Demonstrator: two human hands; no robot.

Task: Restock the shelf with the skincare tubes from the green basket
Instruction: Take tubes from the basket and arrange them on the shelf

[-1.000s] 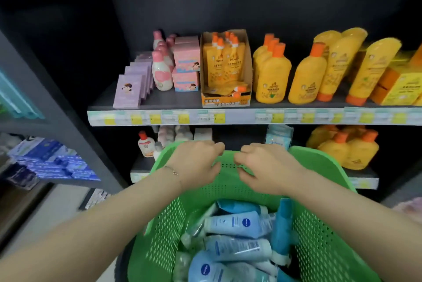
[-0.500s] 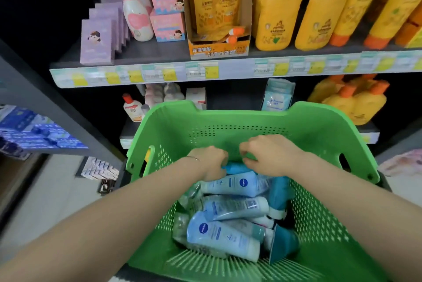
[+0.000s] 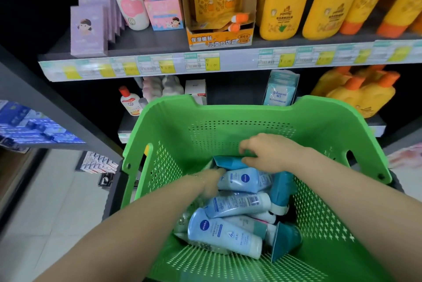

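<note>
A green basket (image 3: 239,119) stands in front of the shelf and holds several skincare tubes, light blue (image 3: 223,233) and teal (image 3: 282,190). Both my hands are inside it. My right hand (image 3: 269,152) curls over a teal tube (image 3: 228,163) at the far side of the pile, fingers around its end. My left hand (image 3: 211,182) is pushed down among the tubes on the left, beside a light blue tube (image 3: 242,180); its fingers are blurred and partly hidden, so its hold is unclear.
The upper shelf (image 3: 228,62) carries purple boxes (image 3: 88,32), pink boxes, an orange pouch carton (image 3: 219,37) and yellow bottles (image 3: 283,0). The lower shelf behind the basket holds small bottles, a wipes pack (image 3: 279,93) and yellow bottles. Pale floor lies to the left.
Both hands have gone from the basket's far rim down into the tubes. The left hand has dug deeper on the left; the right hand has settled on the teal tube.
</note>
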